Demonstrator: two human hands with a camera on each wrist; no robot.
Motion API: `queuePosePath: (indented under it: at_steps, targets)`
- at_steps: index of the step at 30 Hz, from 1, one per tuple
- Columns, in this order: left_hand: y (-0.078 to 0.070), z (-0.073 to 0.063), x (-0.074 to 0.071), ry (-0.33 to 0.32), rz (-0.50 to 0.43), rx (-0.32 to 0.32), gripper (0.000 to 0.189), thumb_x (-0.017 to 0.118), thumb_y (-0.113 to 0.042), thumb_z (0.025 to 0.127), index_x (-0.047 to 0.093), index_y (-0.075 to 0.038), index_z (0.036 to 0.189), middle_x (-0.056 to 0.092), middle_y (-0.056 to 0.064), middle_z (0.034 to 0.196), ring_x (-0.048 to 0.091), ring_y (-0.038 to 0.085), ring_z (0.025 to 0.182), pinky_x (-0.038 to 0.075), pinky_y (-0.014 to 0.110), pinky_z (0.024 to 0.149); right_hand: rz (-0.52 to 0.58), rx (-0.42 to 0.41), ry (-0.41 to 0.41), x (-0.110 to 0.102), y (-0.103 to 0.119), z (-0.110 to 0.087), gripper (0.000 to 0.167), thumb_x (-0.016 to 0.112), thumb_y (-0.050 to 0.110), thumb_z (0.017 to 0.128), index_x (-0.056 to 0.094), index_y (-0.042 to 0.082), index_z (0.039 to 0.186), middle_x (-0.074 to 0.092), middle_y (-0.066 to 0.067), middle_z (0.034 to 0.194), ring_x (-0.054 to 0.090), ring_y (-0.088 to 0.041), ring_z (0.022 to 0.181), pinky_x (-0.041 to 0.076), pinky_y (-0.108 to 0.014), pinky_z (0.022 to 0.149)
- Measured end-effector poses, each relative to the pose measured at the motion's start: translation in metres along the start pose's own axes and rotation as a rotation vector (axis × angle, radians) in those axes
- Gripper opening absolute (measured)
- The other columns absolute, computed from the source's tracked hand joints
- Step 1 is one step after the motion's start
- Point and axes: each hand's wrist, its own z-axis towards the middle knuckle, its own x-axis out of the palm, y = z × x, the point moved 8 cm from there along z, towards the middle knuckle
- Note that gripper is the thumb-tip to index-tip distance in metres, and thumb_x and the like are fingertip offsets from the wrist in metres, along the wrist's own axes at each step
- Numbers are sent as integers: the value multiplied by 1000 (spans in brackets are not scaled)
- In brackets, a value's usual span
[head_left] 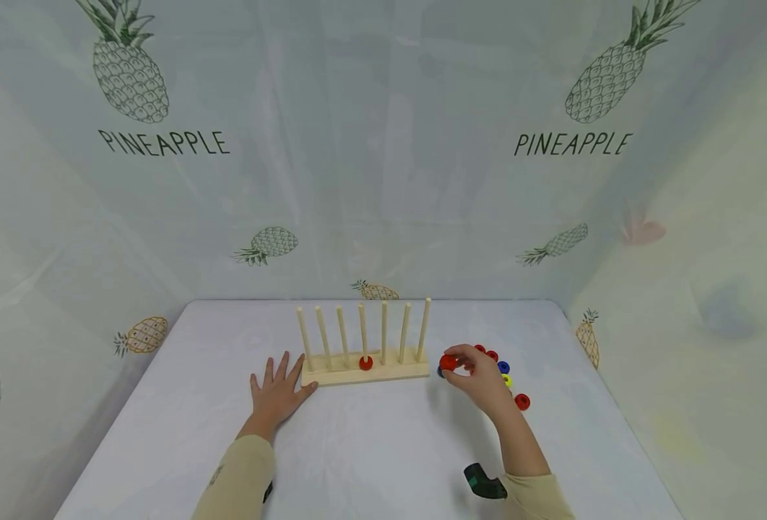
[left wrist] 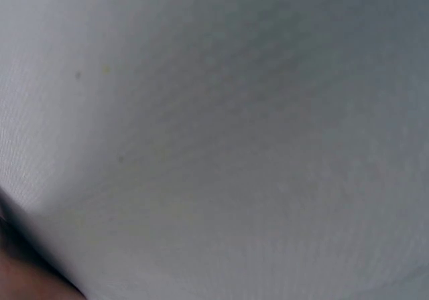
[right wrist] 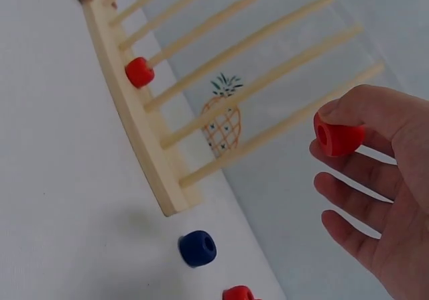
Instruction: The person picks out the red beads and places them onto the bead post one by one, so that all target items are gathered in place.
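Note:
A wooden peg rack (head_left: 396,370) with several upright pegs stands on the table, and one red bead (head_left: 366,362) sits at the foot of its middle peg. My left hand (head_left: 276,394) lies with fingers spread at the rack's left end, fingertips and thumb right at the base. Raised beside the rack's right end, my right hand (head_left: 484,379) pinches another red bead (right wrist: 340,138) between thumb and index finger, its hole showing. The other fingers of that hand are loosely bent. A blue bead (right wrist: 198,248) rests on the table below it, near the end of the base.
Several loose beads lie to the right, partly behind the right hand, among them a blue one (head_left: 503,367), a yellow one (head_left: 507,380) and a red one (head_left: 522,401). A pineapple-print sheet (head_left: 383,180) hangs behind the white table (head_left: 357,448).

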Motion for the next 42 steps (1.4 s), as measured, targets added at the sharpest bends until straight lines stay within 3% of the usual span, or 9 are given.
queuePosePath:
  at_steps: [5, 12, 19, 30, 42]
  targets:
    - [2, -1, 1, -6, 4, 3, 86, 38, -74, 90, 25, -20, 156, 13, 18, 160, 1, 47, 144, -8, 72, 103, 5, -21, -3, 9, 12, 1, 32, 78, 13, 83, 68, 10, 113, 66, -3, 101, 58, -28, 100, 50, -50, 88]
    - [5, 2, 5, 2, 3, -2, 86, 39, -73, 90, 26, -19, 156, 12, 18, 160, 0, 47, 143, -8, 72, 103, 23, -22, 17, 22, 26, 1, 31, 79, 16, 82, 70, 15, 112, 64, 0, 100, 58, -30, 97, 54, -35, 75]
    - [6, 2, 6, -1, 5, -4, 87, 39, -74, 90, 25, -20, 156, 13, 17, 161, 0, 46, 144, -8, 72, 104, 49, -74, 12, 27, 44, 5, 33, 82, 18, 81, 71, 13, 111, 65, 1, 101, 58, -23, 96, 52, -43, 84]
    - [9, 5, 9, -9, 13, -7, 86, 42, -72, 90, 28, -18, 155, 13, 17, 160, 1, 47, 143, -6, 73, 103, 77, -162, -5, 36, 71, 11, 31, 83, 19, 79, 71, 14, 107, 66, 4, 97, 58, -19, 92, 51, -44, 85]
    - [9, 5, 9, -15, 2, -4, 86, 42, -72, 90, 28, -18, 155, 13, 18, 160, 1, 48, 143, -7, 73, 103, 144, -205, -28, 37, 94, 19, 32, 83, 19, 79, 71, 11, 108, 66, 2, 99, 58, -22, 91, 51, -46, 82]
